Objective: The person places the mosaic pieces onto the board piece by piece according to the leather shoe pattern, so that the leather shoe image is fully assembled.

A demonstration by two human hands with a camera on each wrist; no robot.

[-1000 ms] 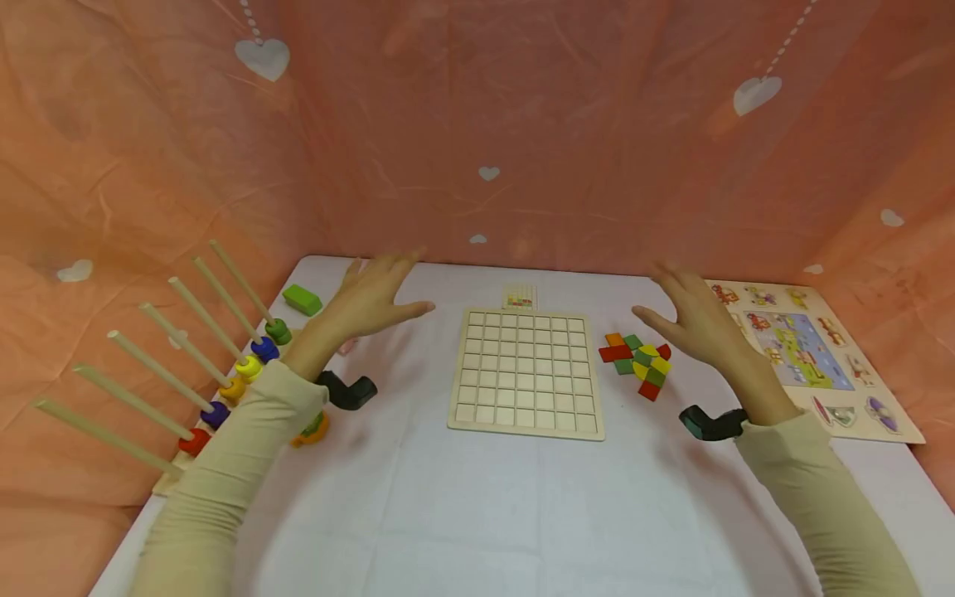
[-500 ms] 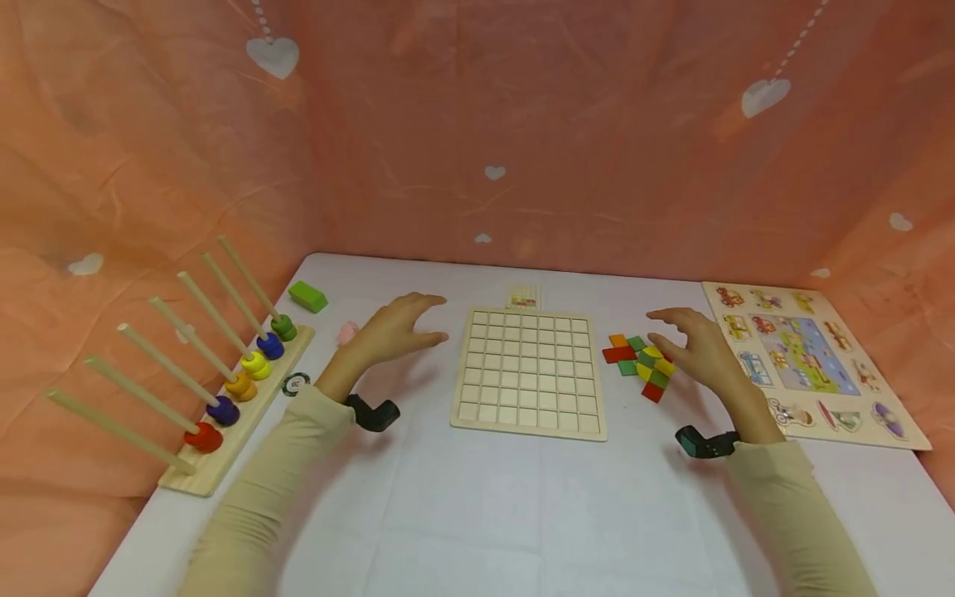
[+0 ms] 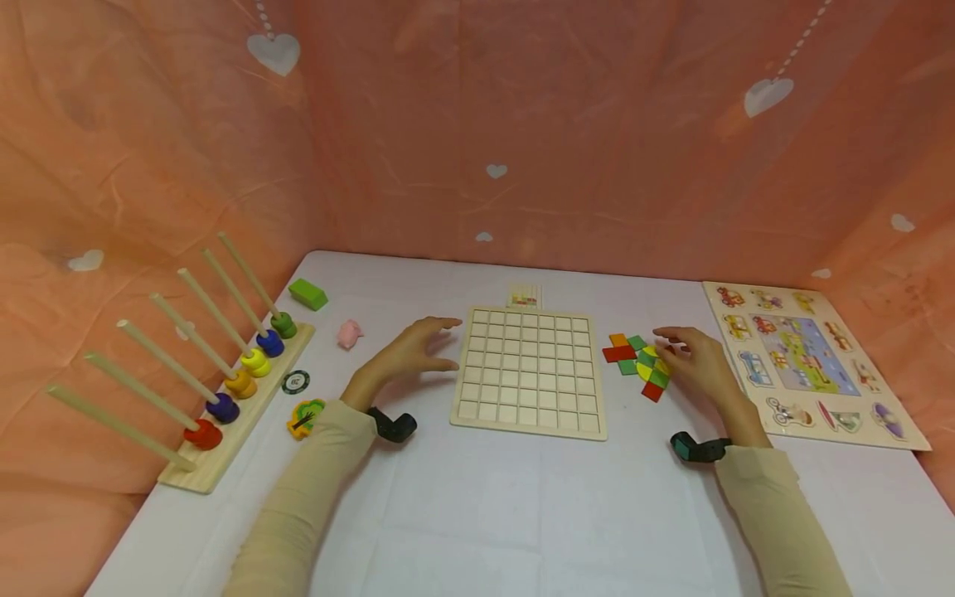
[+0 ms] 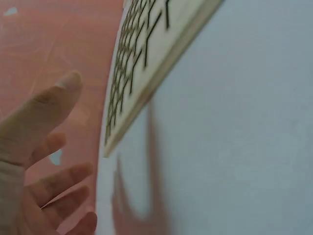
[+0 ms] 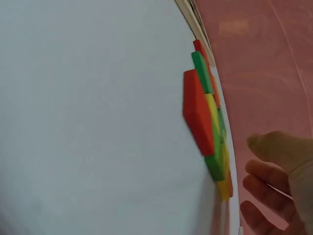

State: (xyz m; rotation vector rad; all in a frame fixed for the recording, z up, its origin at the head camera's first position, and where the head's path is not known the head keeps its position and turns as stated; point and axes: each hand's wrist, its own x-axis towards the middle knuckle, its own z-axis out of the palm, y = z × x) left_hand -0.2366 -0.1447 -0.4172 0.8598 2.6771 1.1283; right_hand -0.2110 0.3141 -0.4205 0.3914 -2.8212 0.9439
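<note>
A pale wooden board with a grid of square recesses (image 3: 528, 373) lies mid-table. At its left edge is my left hand (image 3: 406, 352), thumb and fingers spread apart, holding nothing; the left wrist view shows its fingers (image 4: 58, 191) beside the board's side (image 4: 161, 73). To the right of the board sits a small cluster of coloured flat blocks, among them a red block (image 3: 652, 391), an orange block (image 3: 618, 340) and a green block (image 3: 627, 367). My right hand (image 3: 697, 365) hovers at the cluster's right side, fingers loosely bent with nothing between them.
On the left stands a wooden peg rack (image 3: 239, 431) with coloured rings. Near it are a green block (image 3: 308, 294), a pink pig figure (image 3: 348, 334), a black chip (image 3: 296, 382) and a tree piece (image 3: 304, 419). A picture puzzle board (image 3: 813, 356) lies right; a pattern card (image 3: 525, 296) lies behind the grid board.
Both hands have come down from above the table's far part. The left moved toward the grid board's left edge, the right toward the coloured blocks, its fingers bending more.
</note>
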